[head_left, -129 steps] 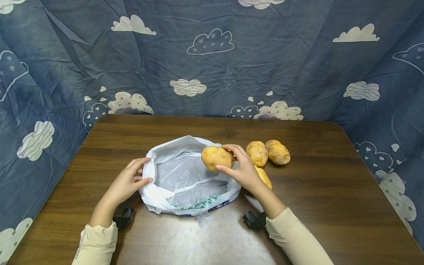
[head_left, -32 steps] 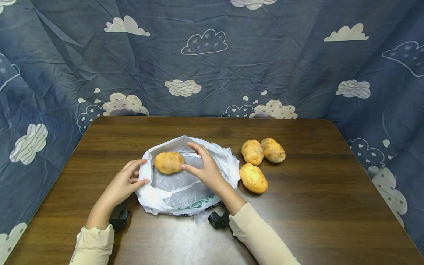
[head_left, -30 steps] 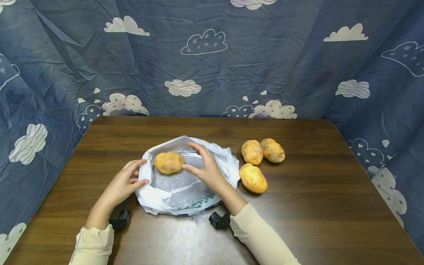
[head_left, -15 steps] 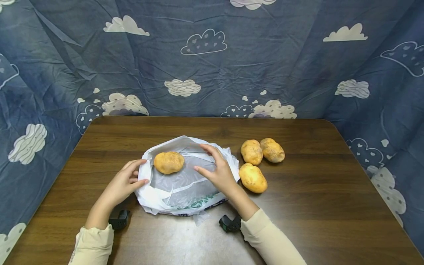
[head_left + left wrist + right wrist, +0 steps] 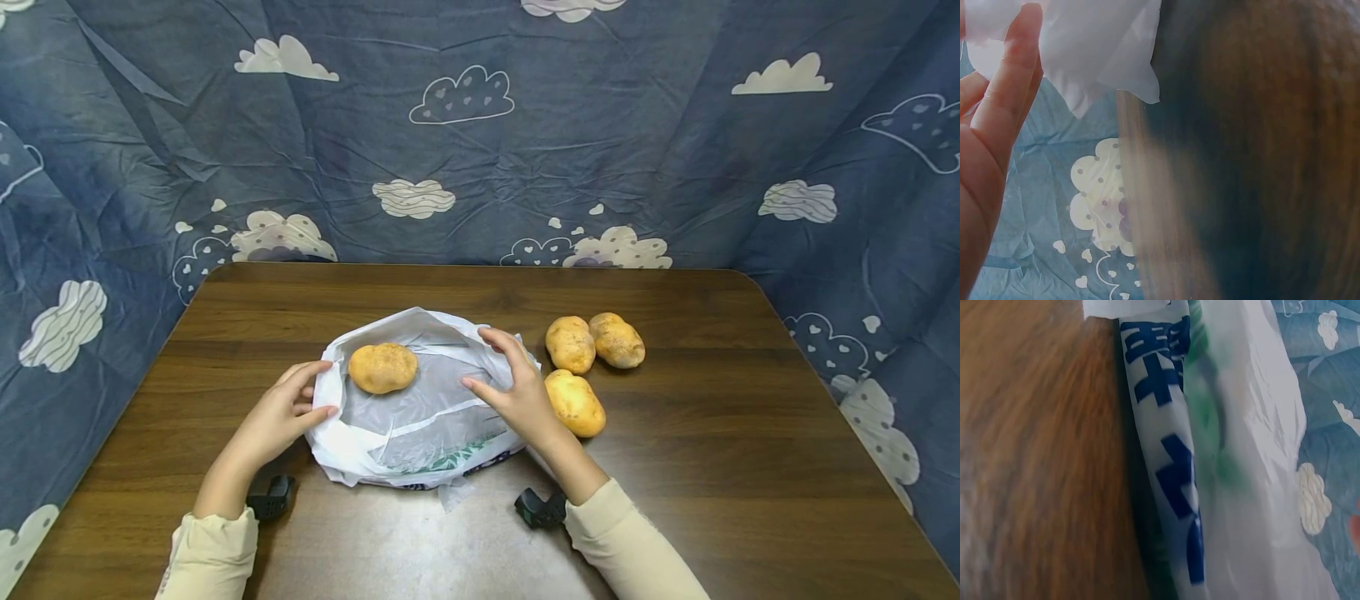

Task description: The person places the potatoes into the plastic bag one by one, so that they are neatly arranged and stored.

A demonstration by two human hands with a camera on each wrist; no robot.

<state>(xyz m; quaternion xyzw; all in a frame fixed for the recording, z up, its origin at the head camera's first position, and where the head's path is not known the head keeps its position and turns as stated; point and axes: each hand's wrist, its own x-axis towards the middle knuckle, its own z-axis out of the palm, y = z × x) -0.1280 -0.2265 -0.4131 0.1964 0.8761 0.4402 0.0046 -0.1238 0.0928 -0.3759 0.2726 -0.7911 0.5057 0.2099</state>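
Note:
A white plastic bag [image 5: 352, 442] lies on the table with its mouth spread, and one potato [image 5: 382, 368] rests inside at the left. My left hand [image 5: 281, 417] grips the bag's left rim; in the left wrist view, fingers of the left hand [image 5: 997, 125] lie against the white plastic [image 5: 1097, 50]. Over the right part of the mouth, my right hand [image 5: 525, 400] is held with thumb and fingers apart and nothing between them. The right wrist view shows the bag's side [image 5: 1166, 444] with blue and green print; only a fingertip shows at its right edge.
Right of the bag, three more potatoes sit on the brown table [image 5: 712, 417]: two at the back [image 5: 570, 344] [image 5: 617, 341] and one nearer [image 5: 574, 403], partly behind the right hand. A blue cloud-patterned cloth [image 5: 480, 167] hangs behind the table.
The right hand carried a potato over the bag and let it go at the left inside; since then it has moved right, away from it. The left hand has stayed at the rim.

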